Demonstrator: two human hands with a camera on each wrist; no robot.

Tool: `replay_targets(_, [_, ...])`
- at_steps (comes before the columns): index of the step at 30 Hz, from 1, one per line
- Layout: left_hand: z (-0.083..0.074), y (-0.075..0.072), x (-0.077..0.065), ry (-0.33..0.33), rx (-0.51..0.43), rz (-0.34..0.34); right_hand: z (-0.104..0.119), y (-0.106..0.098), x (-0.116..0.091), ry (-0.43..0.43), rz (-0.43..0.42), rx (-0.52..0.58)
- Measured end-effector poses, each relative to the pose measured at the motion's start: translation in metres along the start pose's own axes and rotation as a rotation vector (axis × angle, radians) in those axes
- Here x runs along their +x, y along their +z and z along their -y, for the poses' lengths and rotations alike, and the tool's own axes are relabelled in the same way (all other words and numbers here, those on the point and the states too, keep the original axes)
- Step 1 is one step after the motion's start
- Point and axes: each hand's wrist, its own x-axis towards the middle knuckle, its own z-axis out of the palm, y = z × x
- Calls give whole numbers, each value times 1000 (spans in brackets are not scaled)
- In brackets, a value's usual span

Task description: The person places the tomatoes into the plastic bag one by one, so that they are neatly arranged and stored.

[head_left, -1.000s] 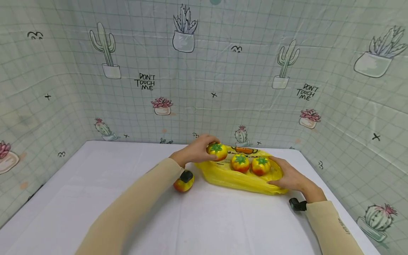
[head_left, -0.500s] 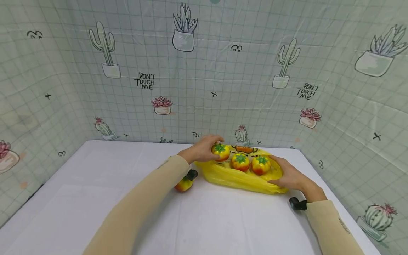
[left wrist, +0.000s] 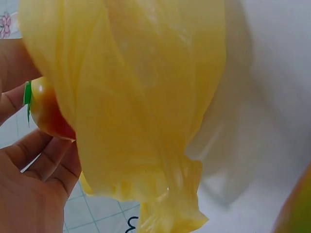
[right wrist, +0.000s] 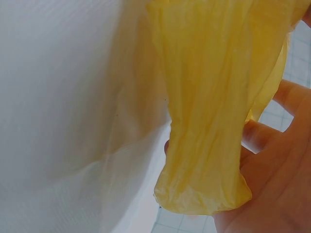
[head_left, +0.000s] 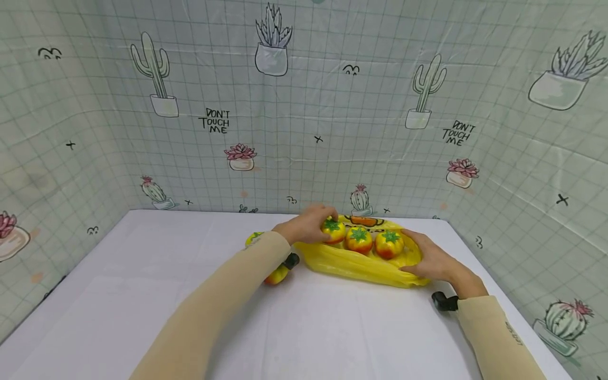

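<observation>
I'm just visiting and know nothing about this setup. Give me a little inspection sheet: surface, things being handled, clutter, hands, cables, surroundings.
Surface: white table.
Things handled: yellow bag bearing three red-and-yellow fruits in a row: left fruit, middle fruit, right fruit. Left of the bag, partly hidden by the left sleeve, are another fruit and a similarly coloured item.
Clutter: nothing seen besides these.
Hands: left hand grips the left fruit; right hand holds the bag's right end.
Cables: nothing seen.
Surroundings: grid-patterned sheeting printed with potted plants and "DON'T TOUCH ME".
</observation>
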Motion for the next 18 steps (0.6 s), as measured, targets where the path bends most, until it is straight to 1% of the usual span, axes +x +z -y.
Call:
replay_targets(9, [-2, 9, 6, -39, 40, 14, 0, 0, 0, 5, -4, 1])
replay_targets(18, [-4, 15, 10, -62, 58, 2, 2, -1, -1, -7, -2, 6])
